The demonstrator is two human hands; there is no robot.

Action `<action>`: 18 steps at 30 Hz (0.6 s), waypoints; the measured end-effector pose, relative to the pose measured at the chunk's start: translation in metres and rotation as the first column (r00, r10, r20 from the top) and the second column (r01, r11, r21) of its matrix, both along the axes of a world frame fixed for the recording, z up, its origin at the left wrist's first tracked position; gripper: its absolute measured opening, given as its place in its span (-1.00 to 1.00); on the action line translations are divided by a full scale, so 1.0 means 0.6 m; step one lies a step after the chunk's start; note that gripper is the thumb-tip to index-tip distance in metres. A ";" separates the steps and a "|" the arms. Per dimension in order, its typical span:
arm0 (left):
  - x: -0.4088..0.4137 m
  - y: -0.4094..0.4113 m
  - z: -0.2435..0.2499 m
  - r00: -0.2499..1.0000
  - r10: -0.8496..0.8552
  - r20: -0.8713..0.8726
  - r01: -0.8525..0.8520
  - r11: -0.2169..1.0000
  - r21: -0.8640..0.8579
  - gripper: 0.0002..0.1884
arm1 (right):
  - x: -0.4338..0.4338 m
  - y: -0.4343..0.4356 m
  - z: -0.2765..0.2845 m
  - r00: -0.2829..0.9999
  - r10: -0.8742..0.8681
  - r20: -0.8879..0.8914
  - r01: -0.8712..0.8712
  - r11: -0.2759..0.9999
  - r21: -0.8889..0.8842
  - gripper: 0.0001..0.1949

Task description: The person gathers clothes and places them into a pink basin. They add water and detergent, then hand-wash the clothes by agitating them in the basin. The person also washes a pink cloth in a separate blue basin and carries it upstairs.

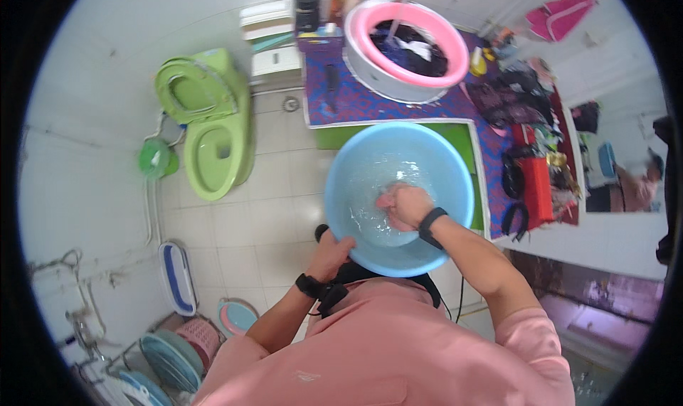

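A large light-blue plastic basin [453, 160] with clear water in it is in front of my body. My left hand [332, 252] grips the basin's near left rim, the thumb over the edge. Down inside the basin, my right hand [412, 206] is closed around a small pink cloth [399, 223] at the water. Part of that cloth is hidden by the fingers, and ripples and glare blur its outline. Dark bands circle both wrists.
Beyond the basin, a pink basin [368, 38] holding dark and white clothes rests in a white washbasin [373, 83] on a patterned counter [315, 96], under a faucet. Left stands a green toilet [243, 139]. A red box [535, 187] and clutter line the counter's right side.
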State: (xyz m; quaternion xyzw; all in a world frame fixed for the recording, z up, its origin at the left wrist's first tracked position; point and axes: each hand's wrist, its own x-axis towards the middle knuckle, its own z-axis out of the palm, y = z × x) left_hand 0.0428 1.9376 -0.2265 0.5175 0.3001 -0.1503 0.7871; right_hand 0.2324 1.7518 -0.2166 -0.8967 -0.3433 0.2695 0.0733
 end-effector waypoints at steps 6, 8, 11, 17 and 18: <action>-0.017 0.035 0.027 0.996 0.074 0.056 -0.075 0.997 0.007 -0.61 | 0.004 0.063 0.062 0.979 -0.198 -0.041 0.197 0.980 -0.039 -0.71; -0.025 0.052 0.042 0.994 0.093 0.059 -0.093 0.996 -0.012 -0.58 | 0.016 0.044 -0.004 0.995 -0.072 -0.069 0.087 0.964 0.251 -0.72; -0.054 0.074 0.035 0.986 0.155 0.059 -0.155 0.988 -0.006 -0.61 | 0.016 0.101 0.015 0.992 0.064 -0.113 -0.020 0.934 0.357 -0.60; -0.134 0.128 0.031 0.909 0.414 -0.054 -0.415 0.910 -0.009 -0.71 | -0.033 0.258 0.103 0.968 0.129 0.214 -0.198 0.920 0.339 -0.81; -0.148 0.138 0.032 0.895 0.442 -0.059 -0.443 0.897 0.005 -0.72 | -0.035 0.281 0.105 0.979 0.131 0.154 -0.181 0.907 0.381 -0.90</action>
